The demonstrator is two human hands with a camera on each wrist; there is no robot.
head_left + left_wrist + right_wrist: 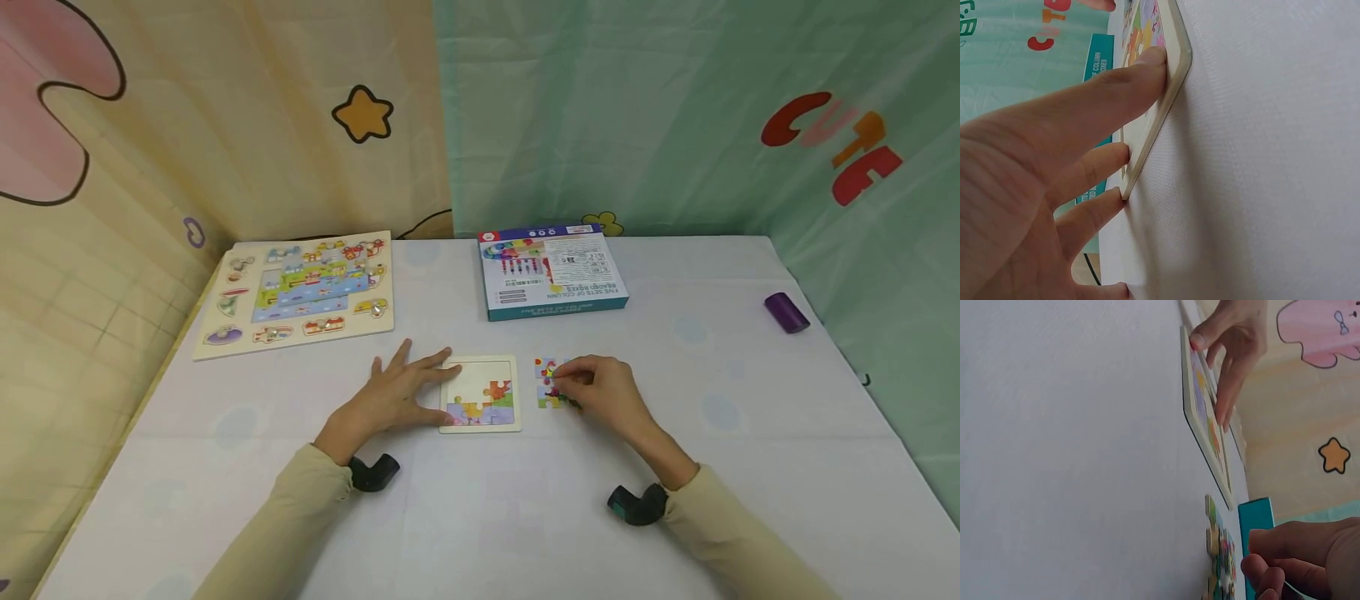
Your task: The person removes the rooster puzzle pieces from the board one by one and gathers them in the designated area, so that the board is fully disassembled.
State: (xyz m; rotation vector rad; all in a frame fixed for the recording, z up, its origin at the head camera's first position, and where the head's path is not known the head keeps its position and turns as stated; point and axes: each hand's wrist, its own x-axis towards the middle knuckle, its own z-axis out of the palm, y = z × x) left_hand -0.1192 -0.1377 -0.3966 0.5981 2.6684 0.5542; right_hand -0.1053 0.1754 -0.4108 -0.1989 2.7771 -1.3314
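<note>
A small wooden-framed jigsaw board [480, 429] lies on the table, its lower part and right side filled with colourful pieces. My left hand [390, 398] spreads its fingers at the board's left side. The thumb [1141, 69] rests on the near rim, and other fingertips touch the board's edge in the left wrist view. To the right of the board lies a cluster of loose jigsaw pieces [543, 398]. My right hand [603, 393] is over them, thumb and fingertips bent together. Whether a piece is between those fingertips cannot be made out.
A large wooden picture-puzzle board [300, 329] lies at the back left. Behind the small board is a flat teal-edged box [555, 275]. A purple cylinder [787, 312] lies at the far right. Curtains [600, 125] hang along the table's back edge.
</note>
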